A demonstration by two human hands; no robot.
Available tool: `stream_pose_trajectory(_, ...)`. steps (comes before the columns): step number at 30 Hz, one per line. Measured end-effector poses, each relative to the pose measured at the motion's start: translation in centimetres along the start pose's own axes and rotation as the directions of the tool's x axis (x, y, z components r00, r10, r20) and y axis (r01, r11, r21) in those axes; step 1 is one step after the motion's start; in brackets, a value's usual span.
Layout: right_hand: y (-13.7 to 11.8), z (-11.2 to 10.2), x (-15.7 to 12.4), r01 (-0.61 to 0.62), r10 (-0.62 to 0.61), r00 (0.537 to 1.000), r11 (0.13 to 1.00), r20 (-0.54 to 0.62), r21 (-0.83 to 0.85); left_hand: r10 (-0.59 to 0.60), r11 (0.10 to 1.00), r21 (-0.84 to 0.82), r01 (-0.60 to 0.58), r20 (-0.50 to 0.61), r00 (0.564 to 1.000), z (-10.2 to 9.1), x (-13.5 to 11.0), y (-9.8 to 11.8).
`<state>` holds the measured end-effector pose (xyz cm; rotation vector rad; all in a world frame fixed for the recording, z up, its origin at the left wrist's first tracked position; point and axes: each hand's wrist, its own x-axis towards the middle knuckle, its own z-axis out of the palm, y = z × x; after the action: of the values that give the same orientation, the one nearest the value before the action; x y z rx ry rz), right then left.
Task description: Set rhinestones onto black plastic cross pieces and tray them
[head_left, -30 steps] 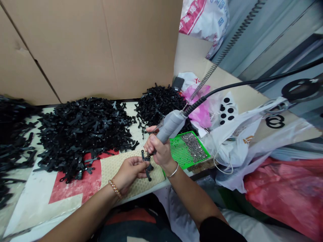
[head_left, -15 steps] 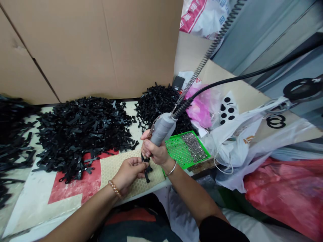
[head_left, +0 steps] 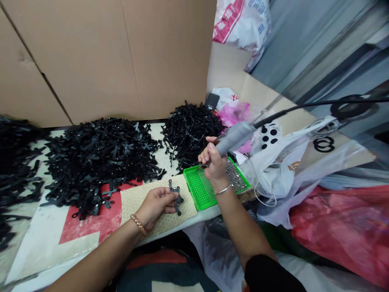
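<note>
Between the thumb and fingers of my left hand (head_left: 158, 203) is a small black jointed plastic part (head_left: 176, 198), held just over a tan honeycomb-patterned mat (head_left: 133, 199). My right hand (head_left: 215, 162) is wrapped round a grey electric screwdriver (head_left: 235, 138), tilted with its cable end up to the right. Its tip points down left over the green perforated tray (head_left: 199, 202). Small silver screws (head_left: 234, 178) lie heaped at the tray's right side, and some sit in its holes. The right hand covers part of the tray.
Heaps of black plastic parts lie behind the mat, a large one (head_left: 103, 158) and a smaller one (head_left: 191, 132). A cardboard wall (head_left: 136, 61) stands behind them. The screwdriver's black cable (head_left: 304, 106) runs right, above white plastic bags (head_left: 279, 162). A red bag (head_left: 337, 231) is at the right.
My right hand has lifted the screwdriver off the black part and swung it right, over the green tray. My left hand stays in place with the part, now more exposed.
</note>
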<state>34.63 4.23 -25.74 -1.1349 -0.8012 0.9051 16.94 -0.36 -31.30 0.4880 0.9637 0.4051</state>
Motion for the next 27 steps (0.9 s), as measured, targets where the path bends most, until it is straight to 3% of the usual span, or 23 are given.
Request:
stream_pose_trajectory(3, 1.6, -1.9, 1.4, -0.08, 0.074, 0.995, 0.994, -0.071, -0.072, -0.01, 1.0, 0.003, 0.01, -0.003, 1.0, 0.0, 0.0, 0.0)
stream_pose_trajectory(6, 2.9, -2.6, 1.7, -0.106, 0.103, 0.994, 0.988, -0.041, -0.108, -0.011, 1.0, 0.008, 0.011, -0.002, 1.0, 0.0, 0.1, 0.0)
stream_pose_trajectory(27, 4.3, -3.4, 1.7, -0.106, 0.114, 0.993, 0.975, 0.03, -0.193, -0.005, 1.0, 0.006, 0.005, 0.0, 1.0, 0.1, -0.2, 0.2)
